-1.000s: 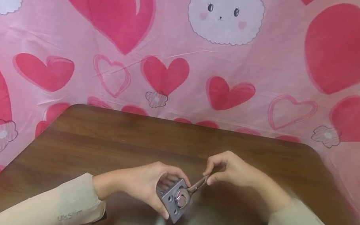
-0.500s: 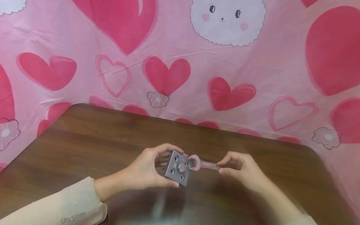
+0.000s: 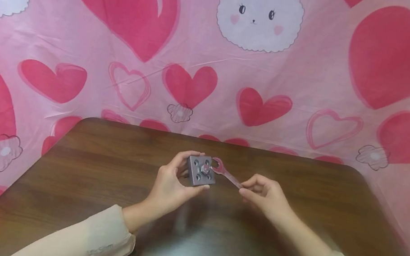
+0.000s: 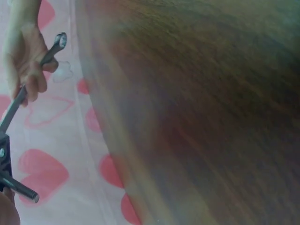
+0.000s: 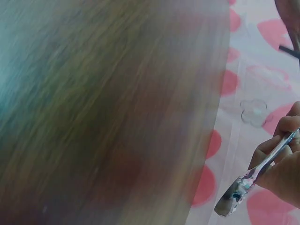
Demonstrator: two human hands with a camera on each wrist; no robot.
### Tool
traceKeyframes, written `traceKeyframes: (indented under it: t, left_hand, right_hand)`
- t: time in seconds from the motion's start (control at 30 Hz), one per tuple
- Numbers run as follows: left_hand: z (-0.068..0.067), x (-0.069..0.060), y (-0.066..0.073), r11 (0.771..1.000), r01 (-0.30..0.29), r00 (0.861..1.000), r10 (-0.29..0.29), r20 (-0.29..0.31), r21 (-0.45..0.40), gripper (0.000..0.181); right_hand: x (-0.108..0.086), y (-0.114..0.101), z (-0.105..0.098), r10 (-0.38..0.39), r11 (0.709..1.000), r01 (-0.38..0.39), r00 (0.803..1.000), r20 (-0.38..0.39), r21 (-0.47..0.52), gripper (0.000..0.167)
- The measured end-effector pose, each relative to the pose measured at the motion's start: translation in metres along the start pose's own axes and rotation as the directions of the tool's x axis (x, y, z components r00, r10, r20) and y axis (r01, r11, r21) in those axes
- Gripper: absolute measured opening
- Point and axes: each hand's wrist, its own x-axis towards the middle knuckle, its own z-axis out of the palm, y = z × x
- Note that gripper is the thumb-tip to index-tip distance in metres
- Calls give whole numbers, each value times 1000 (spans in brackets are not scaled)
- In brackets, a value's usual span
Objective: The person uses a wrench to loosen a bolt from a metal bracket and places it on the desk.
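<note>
In the head view my left hand [image 3: 171,188] grips a square grey metal plate [image 3: 205,181] by its edges, above the table. Several holes surround the bolt head [image 3: 205,169] at the plate's middle. The bolt's threaded shank [image 4: 23,188] sticks out behind, as the left wrist view shows. My right hand [image 3: 270,198] pinches a metal wrench [image 3: 228,176] near its far end. The wrench's forked jaw lies just right of the bolt head; whether they touch I cannot tell. The wrench's other end [image 5: 229,201] projects past my right hand in the right wrist view.
A dark brown wooden table [image 3: 118,154] lies beneath both hands. Behind it hangs a pink cloth [image 3: 305,72] printed with hearts and rabbit faces. Light sleeves [image 3: 87,235] cover both forearms.
The wrench has come off the bolt head to its right, and its handle now slopes down toward my right hand. My left hand has raised the plate farther from me.
</note>
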Motion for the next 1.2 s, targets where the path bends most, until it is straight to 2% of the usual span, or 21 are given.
traceKeyframes:
  t: [0.33, 0.47, 0.57, 0.67, 0.77, 0.83, 0.9, 1.0, 1.1, 1.2]
  left_hand:
    - [4, 0, -3, 996, -86, 994, 87, -62, 21, 75]
    - [5, -2, -3, 994, -106, 993, 106, -58, 19, 75]
    - [4, -4, -3, 992, -125, 992, 125, -34, 1, 75]
    - [3, -7, -1, 993, -116, 993, 116, 12, -29, 74]
    - [-1, -11, 3, 995, -84, 993, 88, 83, -56, 75]
    - [-4, -14, 5, 995, -71, 987, 80, 143, -64, 75]
    - [-7, -17, 8, 994, -73, 974, 88, 208, -77, 75]
    - [-11, -20, 10, 992, -92, 944, 115, 311, -87, 74]
    - [-15, -22, 11, 989, -103, 901, 138, 411, -107, 73]
    - [-19, -22, 13, 989, -70, 849, 126, 513, -127, 71]
  right_hand:
    - [-1, -4, 16, -51, 999, 51, 998, 20, 1, 17]
    - [-1, 0, 19, -85, 996, 85, 996, 35, 8, 15]
    - [-1, 3, 19, -105, 995, 105, 994, 38, -1, 11]
    - [0, 6, 15, -119, 992, 121, 992, 40, -26, 9]
    - [0, 7, 9, -128, 990, 131, 990, 62, -48, 10]
    - [0, 7, 5, -142, 987, 147, 986, 88, -57, 10]
    - [0, 8, 1, -171, 982, 178, 978, 122, -56, 11]
    - [0, 9, -4, -232, 968, 244, 957, 173, -50, 10]
    - [1, 10, -6, -286, 950, 305, 933, 219, -60, 9]
    - [3, 10, -9, -330, 925, 365, 908, 259, -102, 9]
